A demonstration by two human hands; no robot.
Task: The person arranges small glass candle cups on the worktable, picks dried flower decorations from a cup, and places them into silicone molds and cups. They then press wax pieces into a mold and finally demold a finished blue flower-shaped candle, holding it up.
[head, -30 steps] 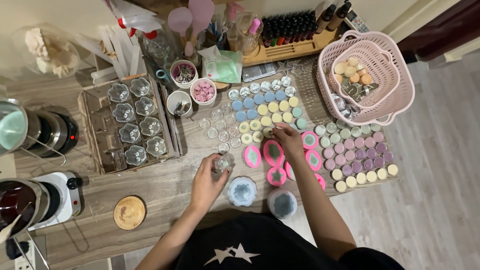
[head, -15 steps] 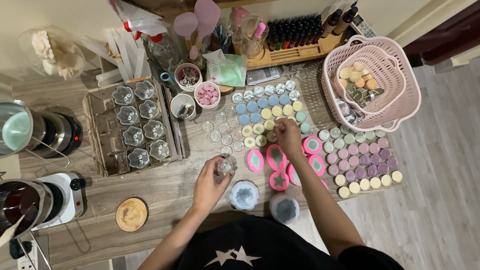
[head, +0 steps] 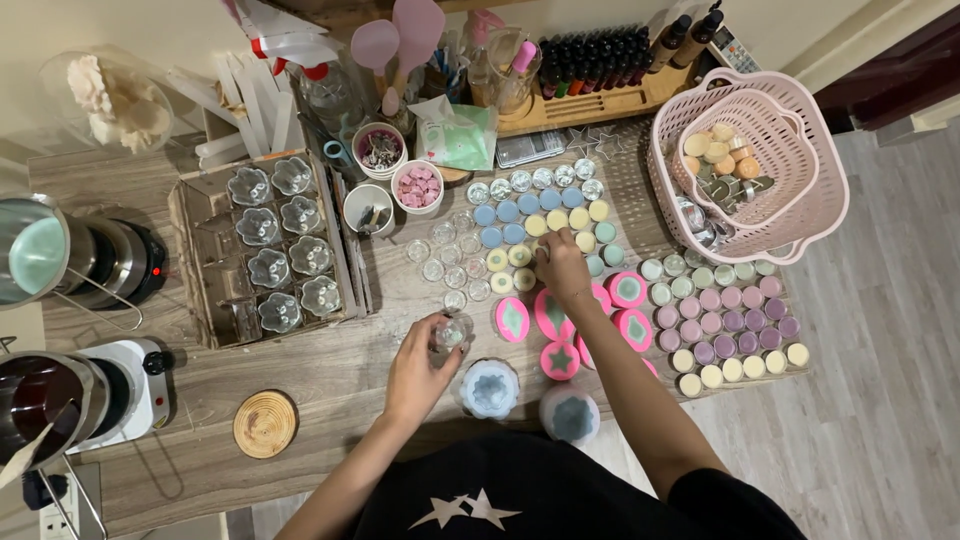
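Observation:
My left hand (head: 420, 368) grips a small clear glass jar (head: 451, 331) near the front of the wooden table (head: 330, 385). My right hand (head: 561, 266) reaches forward into rows of small round candles (head: 540, 225) in blue, yellow and green, fingertips on a yellow one; whether it has hold of it I cannot tell. Pink round moulds (head: 628, 290) with green shapes lie around my right wrist. Two pale blue round pieces (head: 489, 388) sit close to my body.
A box of flower-shaped glass cups (head: 275, 245) stands at left. Metal pots on hot plates (head: 90, 262) line the left edge. A pink basket (head: 745, 165) with candles sits back right, above rows of pink, purple and yellow candles (head: 725, 325). A wooden coaster (head: 265, 423) lies front left.
Both hands stay almost in place. My right hand has edged slightly forward among the yellow candles; my left keeps hold of the small jar.

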